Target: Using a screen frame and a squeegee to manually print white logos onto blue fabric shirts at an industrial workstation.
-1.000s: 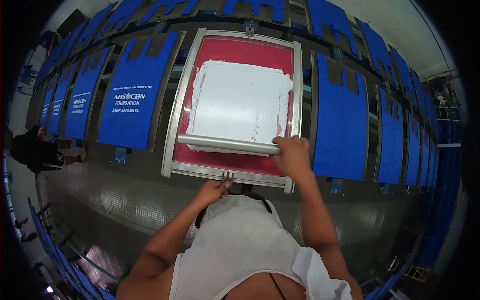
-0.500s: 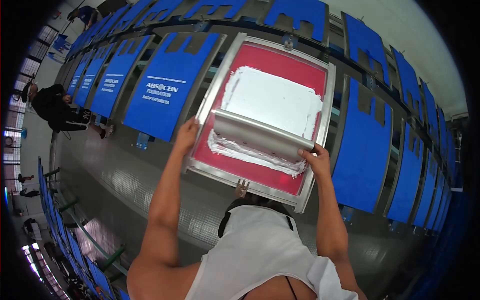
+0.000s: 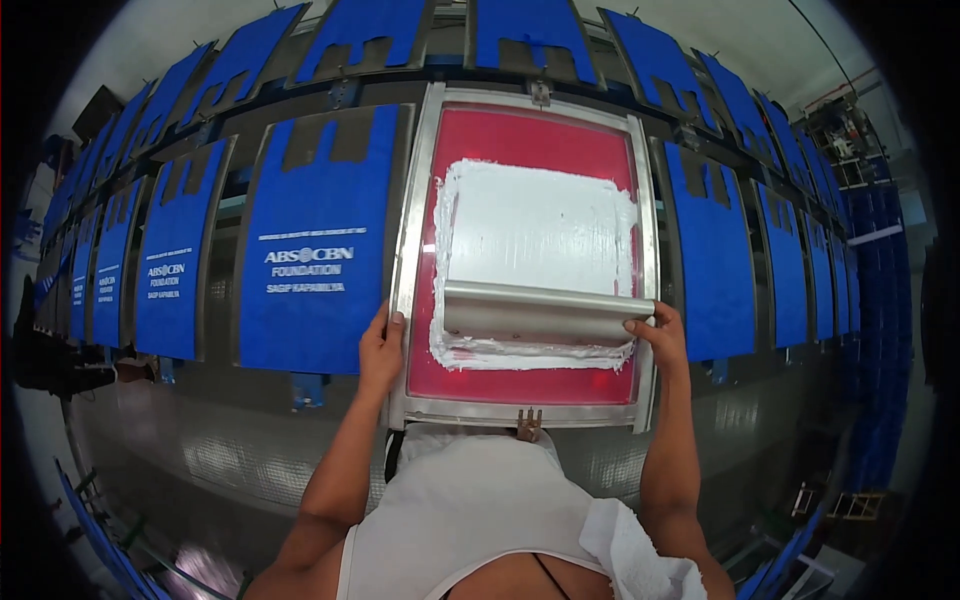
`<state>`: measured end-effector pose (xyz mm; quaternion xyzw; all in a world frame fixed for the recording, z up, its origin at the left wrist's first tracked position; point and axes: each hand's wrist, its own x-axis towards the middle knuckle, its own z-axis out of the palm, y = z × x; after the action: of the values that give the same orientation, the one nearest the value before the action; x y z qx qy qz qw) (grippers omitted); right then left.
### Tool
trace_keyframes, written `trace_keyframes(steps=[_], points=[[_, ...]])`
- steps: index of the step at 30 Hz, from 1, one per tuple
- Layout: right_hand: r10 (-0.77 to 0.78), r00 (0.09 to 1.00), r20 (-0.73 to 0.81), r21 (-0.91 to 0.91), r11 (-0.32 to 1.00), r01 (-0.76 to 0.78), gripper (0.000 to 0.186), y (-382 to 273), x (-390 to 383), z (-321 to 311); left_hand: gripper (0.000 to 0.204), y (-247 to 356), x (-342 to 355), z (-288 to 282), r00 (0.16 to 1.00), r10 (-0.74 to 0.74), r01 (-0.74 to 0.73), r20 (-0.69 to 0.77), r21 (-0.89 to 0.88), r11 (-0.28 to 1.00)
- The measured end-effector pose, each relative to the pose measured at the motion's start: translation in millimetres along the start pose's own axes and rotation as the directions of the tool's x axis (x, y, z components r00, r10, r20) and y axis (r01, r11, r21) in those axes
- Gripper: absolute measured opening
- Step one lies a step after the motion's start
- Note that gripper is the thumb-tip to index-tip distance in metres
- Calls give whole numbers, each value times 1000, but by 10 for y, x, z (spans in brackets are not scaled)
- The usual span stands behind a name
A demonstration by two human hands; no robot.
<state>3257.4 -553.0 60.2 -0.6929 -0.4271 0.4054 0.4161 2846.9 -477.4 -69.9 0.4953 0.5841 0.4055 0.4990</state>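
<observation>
A metal-framed printing screen [image 3: 527, 262] with red mesh fills the upper centre of the frame, lying flat over one of the blue bags in the long row. The left hand [image 3: 381, 350] is clamped on the frame's left rail near its lower corner, fingers curled over the edge, probably to keep the screen from shifting. The right hand [image 3: 660, 335] pinches the right end of a long metal squeegee [image 3: 540, 313] that lies across the screen in its lower half, just above a ridge of white ink [image 3: 535, 240]; holding it at the end leaves the blade level across the full print width. A blue bag [image 3: 315, 235] already carrying a white print sits to the left of centre, an unprinted one [image 3: 712, 250] to the right, which suggests the row is being worked from left to right.

Against the frame half a second earlier, the screen sat tilted and both hands held the squeegee's ends; now the frame sits square, the left hand has gone to the rail, and the squeegee rests lower on the mesh
</observation>
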Motion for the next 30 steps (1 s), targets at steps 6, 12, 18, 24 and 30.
trace_keyframes(steps=[6, 12, 18, 24, 30], points=[[61, 998, 20, 11, 998, -62, 32, 67, 136, 82, 43, -44, -165, -166, 997, -71, 69, -32, -71, 995], [32, 997, 68, 18, 999, -34, 34, 101, 135, -14, 42, -95, -148, -43, 991, -91, 82, -93, -95, 992], [-68, 997, 48, -159, 985, 74, 35, 253, 229, -37, 40, -203, -62, -107, 988, -152, 156, -40, 115, 981], [19, 993, 118, -10, 1000, -18, 34, 307, 176, 51, 50, -145, -4, -80, 983, -165, 157, -85, -87, 984], [-24, 995, 93, 24, 999, 22, 33, 369, 123, 54, 49, -138, -77, -25, 986, -140, 140, -89, -3, 990]])
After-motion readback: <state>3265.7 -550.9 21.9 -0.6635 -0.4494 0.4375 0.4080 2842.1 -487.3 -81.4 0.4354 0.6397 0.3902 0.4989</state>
